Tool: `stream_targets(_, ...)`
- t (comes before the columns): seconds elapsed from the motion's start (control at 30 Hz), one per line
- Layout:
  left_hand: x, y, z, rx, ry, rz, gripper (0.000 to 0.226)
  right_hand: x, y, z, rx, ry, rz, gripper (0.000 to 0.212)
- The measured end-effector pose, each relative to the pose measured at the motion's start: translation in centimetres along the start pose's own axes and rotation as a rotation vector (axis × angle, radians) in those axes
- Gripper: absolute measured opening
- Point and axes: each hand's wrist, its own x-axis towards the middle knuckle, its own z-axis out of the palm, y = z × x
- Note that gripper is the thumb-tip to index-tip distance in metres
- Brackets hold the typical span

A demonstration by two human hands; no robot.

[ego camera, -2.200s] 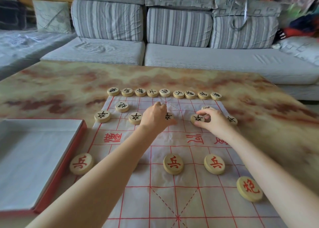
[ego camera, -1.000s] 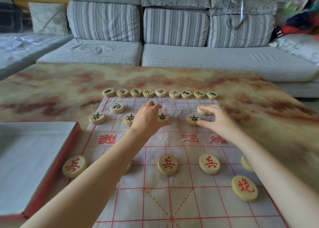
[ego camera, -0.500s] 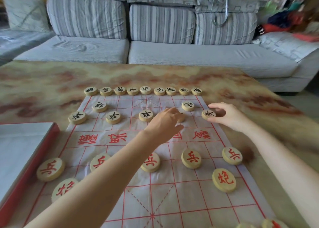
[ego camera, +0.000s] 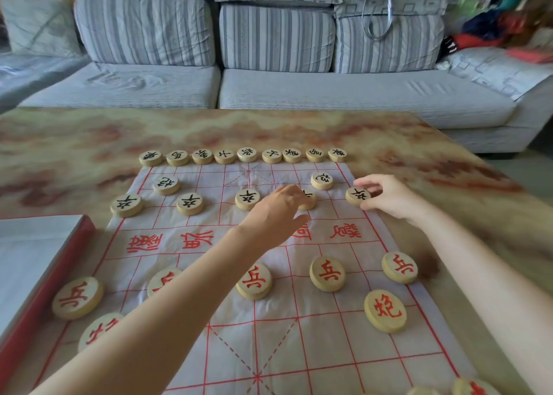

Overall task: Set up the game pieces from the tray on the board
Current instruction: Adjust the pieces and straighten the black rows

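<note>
A white cloth board (ego camera: 269,329) with red grid lines lies on the table. Round wooden pieces stand on it: a row of black-lettered pieces (ego camera: 247,154) along the far edge, black pawns (ego camera: 189,203) in front of them, red-lettered pieces (ego camera: 327,273) nearer me. My left hand (ego camera: 276,212) rests over a black pawn (ego camera: 308,200) right of the board's middle, fingers on it. My right hand (ego camera: 389,198) pinches another black pawn (ego camera: 358,195) at the board's right edge. The red-rimmed tray (ego camera: 45,284) sits at the left.
The marbled table (ego camera: 89,143) reaches past the board on all sides. A grey striped sofa (ego camera: 299,89) stands behind it. Two red pieces (ego camera: 469,388) show at the bottom right corner.
Both hands shifted right along the pawn row. The left hand left the centre pawn and now covers the one to its right; the right hand carried its pawn to the board's right edge.
</note>
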Motion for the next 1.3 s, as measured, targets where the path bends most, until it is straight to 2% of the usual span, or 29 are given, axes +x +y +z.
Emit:
stream_targets(0.13,0.0,0.1,-0.1,-0.02,0.0,0.0,0.036,0.2,0.2,0.2,0.082,0.027,-0.02,0.059)
stream_targets(0.3,0.0,0.0,-0.1,-0.018,-0.009,-0.008,0.037,0.7,0.6,0.8,-0.014,0.071,-0.022,0.053)
stream_targets(0.53,0.4,-0.1,0.0,-0.075,-0.004,-0.044,0.032,0.4,0.8,1.1,0.029,0.102,-0.022,0.057)
stream_targets(0.7,1.1,-0.1,-0.9,-0.146,0.075,-0.081,0.029,1.2,-1.0,1.6,0.022,0.146,-0.082,0.048)
stream_targets(0.8,1.1,-0.4,-1.3,-0.142,0.104,-0.117,0.028,2.9,-2.6,2.7,-0.022,0.156,-0.089,0.053)
stream_targets(0.9,1.0,-1.1,-1.5,-0.114,0.104,-0.139,0.029,4.0,-4.0,3.1,-0.122,0.06,-0.137,0.06)
stream_targets(1.0,0.9,-2.2,-1.7,-0.081,0.102,-0.201,0.032,4.6,-4.8,3.1,-0.159,-0.084,-0.176,0.057)
stream_targets(1.07,0.8,-2.6,-1.6,-0.062,0.084,-0.228,0.034,5.0,-4.7,3.1,-0.157,-0.105,-0.187,0.053)
stream_targets(1.2,0.6,-2.5,-1.3,-0.038,0.099,-0.213,0.036,5.0,-4.1,3.3,-0.183,-0.012,-0.167,0.041)
stream_targets(1.3,0.6,-2.3,-1.3,-0.04,0.106,-0.204,0.035,4.7,-3.7,3.9,-0.154,0.093,-0.147,0.039)
